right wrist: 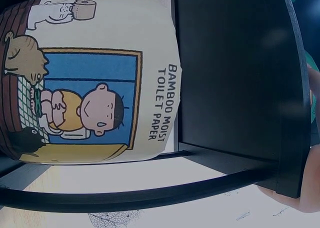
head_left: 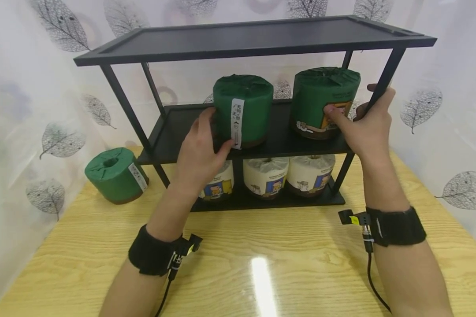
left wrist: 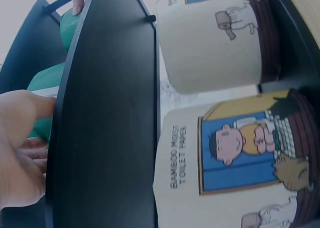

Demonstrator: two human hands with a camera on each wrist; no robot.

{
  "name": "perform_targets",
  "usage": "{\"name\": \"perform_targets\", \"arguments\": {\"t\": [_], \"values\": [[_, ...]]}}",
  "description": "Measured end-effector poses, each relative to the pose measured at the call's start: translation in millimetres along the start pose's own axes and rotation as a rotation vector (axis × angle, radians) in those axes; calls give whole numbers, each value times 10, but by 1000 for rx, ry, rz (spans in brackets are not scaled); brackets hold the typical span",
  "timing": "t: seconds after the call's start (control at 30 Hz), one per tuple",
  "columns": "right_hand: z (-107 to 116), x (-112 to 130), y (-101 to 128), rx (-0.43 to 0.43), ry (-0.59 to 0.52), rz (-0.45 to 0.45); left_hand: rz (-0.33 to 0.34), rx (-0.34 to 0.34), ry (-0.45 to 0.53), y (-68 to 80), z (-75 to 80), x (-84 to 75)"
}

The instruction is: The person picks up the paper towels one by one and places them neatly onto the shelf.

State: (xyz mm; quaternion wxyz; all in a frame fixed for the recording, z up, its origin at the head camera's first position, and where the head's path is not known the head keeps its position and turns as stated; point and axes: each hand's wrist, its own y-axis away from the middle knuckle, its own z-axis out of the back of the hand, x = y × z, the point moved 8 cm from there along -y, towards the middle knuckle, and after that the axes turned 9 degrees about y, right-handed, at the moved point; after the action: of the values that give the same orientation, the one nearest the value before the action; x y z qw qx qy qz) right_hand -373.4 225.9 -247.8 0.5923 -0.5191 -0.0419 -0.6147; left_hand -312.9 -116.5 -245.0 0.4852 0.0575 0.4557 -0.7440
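Note:
My left hand point(head_left: 200, 152) grips a green-wrapped toilet paper roll point(head_left: 254, 110) on the middle shelf, thumb at its lower front and fingers along its left side. To the right, a second green toilet paper roll point(head_left: 313, 103) stands at the shelf's right end. My right hand point(head_left: 369, 125) reaches around the rack's right front post and holds this roll, thumb on its printed front; the other fingers are partly hidden by the post. In the left wrist view, my left hand point(left wrist: 20, 148) shows beside the shelf edge, the green wrapper behind its fingers.
The black rack point(head_left: 262, 42) has a top panel above the rolls and slim posts at its corners. Several cream toilet paper rolls point(head_left: 267, 176) stand on the bottom shelf. Another green roll point(head_left: 113, 174) is on the wooden table point(head_left: 230, 246), left of the rack. A leaf-patterned curtain point(head_left: 63, 79) hangs behind.

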Motion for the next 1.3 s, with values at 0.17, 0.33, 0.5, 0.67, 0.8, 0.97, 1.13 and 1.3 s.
{"name": "perform_targets", "arguments": {"t": [0.17, 0.33, 0.5, 0.67, 0.8, 0.97, 1.13, 1.3], "values": [[-5, -5, -2, -4, 1, -1, 2, -8, -3, -38, -65, -34], [-18, -21, -3, 2, 9, -9, 14, -13, -9, -76, -153, -59], [-2, -25, 1, -3, 2, -4, 2, -20, -19, -119, -240, -114], [-6, -4, -2, -4, -12, 5, 2, -23, -34, -154, -295, -150], [-11, 2, -4, -10, -3, 13, 12, -10, -51, -185, -347, -172], [-44, -1, -6, -8, -4, 17, 39, 10, -66, -182, -389, -144], [-5, -15, -23, -24, -8, 7, 69, 32, -28, -202, -419, -110], [-27, -2, -7, -5, -13, 6, 85, 42, -32, -169, -400, -85]]}}
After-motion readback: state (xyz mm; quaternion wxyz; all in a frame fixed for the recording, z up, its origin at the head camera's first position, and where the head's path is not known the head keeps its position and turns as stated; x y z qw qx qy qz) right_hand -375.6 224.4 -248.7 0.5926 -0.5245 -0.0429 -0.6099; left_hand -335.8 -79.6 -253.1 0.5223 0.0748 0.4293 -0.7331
